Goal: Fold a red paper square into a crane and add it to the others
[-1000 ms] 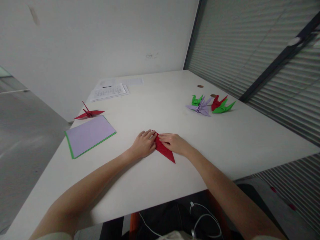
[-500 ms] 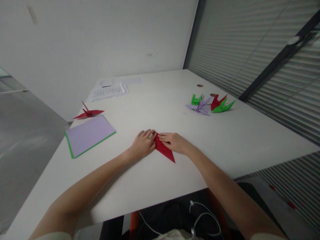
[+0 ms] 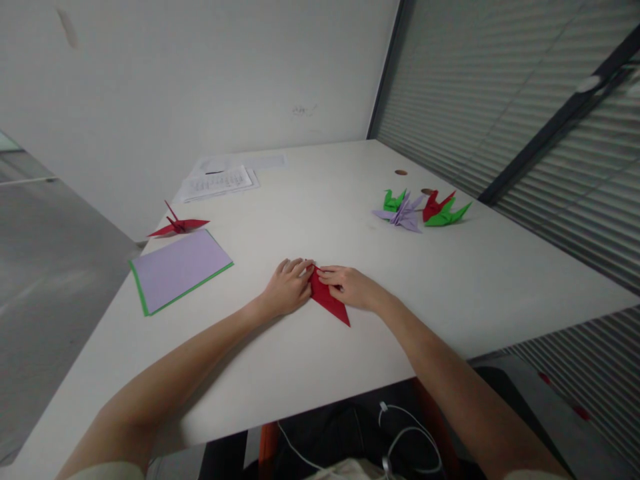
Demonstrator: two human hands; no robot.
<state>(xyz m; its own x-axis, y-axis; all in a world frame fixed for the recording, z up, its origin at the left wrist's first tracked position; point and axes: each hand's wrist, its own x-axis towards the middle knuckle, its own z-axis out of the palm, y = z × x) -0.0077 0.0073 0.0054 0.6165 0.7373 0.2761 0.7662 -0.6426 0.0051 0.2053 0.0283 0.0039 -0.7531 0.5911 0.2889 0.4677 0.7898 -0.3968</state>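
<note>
Pinning pointy folded red paper, L hand & R hand w/ grip near-closed on it.

Item: one sheet of red paper, matte, uniformly coloured, folded into a narrow shape with straight edges. Position: central, towards the near side of the white table, lying flat or nearly so. Orientation: diagonal, running from far left to near right. The near-right end tapers to a sharp, exposed point. The far end is largely covered; fold detail there cannot be determined.
</note>
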